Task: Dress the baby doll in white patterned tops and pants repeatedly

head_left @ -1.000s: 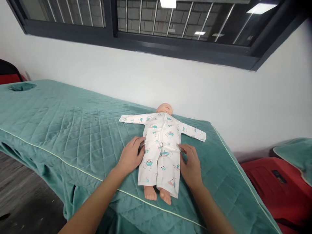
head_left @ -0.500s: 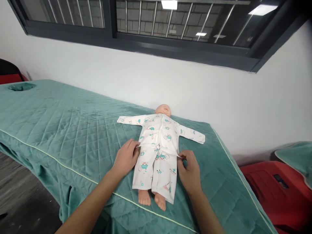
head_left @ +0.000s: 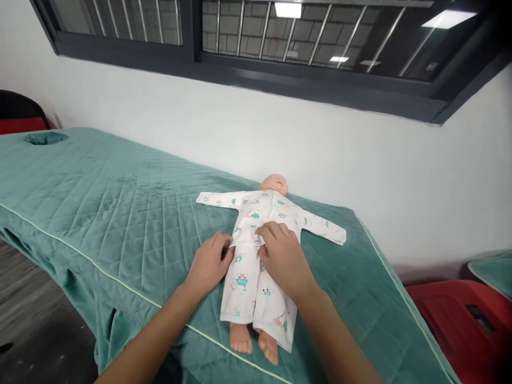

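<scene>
A baby doll (head_left: 274,183) lies on its back, arms stretched out to the sides inside long sleeves. It wears a white printed shirt (head_left: 250,213) and matching white trousers (head_left: 242,288), with its bare feet showing below the cuffs. My left hand (head_left: 212,261) pinches the shirt's lower hem at the left side of the doll's waist. Over the middle of the waist, my right hand (head_left: 285,258) has its fingers curled on the shirt front near the hem. It covers the right part of the hem and the upper right trouser leg.
The doll rests on a bed with a green quilted cover (head_left: 140,224), which has a face hole (head_left: 46,138) at the far left. Behind it are a white wall (head_left: 192,117) and a barred window (head_left: 312,37). A red chair (head_left: 456,314) stands at the right.
My right hand has moved left from the hem's right corner to the middle of the shirt front. My left hand stays at the left hem. The view has shifted slightly.
</scene>
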Available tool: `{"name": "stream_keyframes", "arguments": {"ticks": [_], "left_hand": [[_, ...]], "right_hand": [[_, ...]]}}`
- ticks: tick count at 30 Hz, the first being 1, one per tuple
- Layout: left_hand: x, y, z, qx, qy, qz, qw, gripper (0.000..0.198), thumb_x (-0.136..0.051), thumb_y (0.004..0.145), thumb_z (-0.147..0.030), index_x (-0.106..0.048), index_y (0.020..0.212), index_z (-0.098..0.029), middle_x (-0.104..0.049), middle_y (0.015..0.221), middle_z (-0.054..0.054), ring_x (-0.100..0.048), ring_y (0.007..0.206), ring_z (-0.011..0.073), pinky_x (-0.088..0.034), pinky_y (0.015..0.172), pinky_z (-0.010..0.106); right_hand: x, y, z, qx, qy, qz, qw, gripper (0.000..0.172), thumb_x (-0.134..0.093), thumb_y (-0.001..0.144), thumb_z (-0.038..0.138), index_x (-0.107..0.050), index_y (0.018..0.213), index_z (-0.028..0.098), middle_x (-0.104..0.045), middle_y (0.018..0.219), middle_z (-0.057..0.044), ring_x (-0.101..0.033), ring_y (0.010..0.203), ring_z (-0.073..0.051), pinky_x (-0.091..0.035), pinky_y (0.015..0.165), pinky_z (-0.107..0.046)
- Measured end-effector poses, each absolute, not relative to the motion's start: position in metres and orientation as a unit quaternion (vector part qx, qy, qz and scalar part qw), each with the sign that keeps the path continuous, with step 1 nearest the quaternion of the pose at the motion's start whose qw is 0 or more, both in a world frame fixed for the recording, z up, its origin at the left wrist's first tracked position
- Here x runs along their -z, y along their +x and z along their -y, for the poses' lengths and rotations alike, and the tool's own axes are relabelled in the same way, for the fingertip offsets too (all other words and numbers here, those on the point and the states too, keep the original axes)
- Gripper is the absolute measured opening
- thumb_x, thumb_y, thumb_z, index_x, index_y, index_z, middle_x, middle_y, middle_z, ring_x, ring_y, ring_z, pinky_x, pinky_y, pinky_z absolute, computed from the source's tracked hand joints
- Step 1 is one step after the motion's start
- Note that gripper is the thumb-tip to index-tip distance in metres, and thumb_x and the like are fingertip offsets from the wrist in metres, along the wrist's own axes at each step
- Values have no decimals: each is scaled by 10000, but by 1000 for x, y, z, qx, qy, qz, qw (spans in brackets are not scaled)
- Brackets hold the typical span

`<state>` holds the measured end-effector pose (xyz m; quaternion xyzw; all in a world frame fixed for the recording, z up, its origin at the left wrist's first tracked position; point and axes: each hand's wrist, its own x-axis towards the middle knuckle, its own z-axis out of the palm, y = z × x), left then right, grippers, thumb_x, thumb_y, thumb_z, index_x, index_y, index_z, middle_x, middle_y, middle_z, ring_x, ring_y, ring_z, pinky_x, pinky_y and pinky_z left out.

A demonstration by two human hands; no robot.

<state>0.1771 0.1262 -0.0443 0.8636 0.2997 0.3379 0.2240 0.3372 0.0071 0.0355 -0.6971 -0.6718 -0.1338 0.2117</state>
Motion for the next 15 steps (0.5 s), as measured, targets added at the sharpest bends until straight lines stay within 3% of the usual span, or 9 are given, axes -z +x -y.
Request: {"name": "stream_keyframes", "arguments": {"ticks": [3,9,15], "left_hand": [[45,178,-127,-338,862,-303,227,95,-470,905,-252,-548,952,-225,-588,838,14,-585,776,187,-449,686,313],[47,178,-126,-340,861,-300,232,77,-456,900,-227,-529,876,-231,-596,818,10,-577,751,186,-437,682,315],[46,175,-124,-363,864,-267,225,53,-463,892,-206,-488,849,-225,-573,810,4,-561,747,169,-425,688,298]], "right_hand": [[-34,341,-19,154,-696,675,192,332,-506,795,11,-595,1024,234,-650,1040,-78,-543,948,-278,-412,774,-427],[-21,354,-9,123,-663,659,333,200,-486,901,102,-627,923,243,-656,928,-39,-546,899,-239,-425,801,-414],[-20,356,-2,114,-639,677,346,202,-498,884,99,-639,894,243,-655,900,-38,-533,865,-234,-427,787,-419]]}}
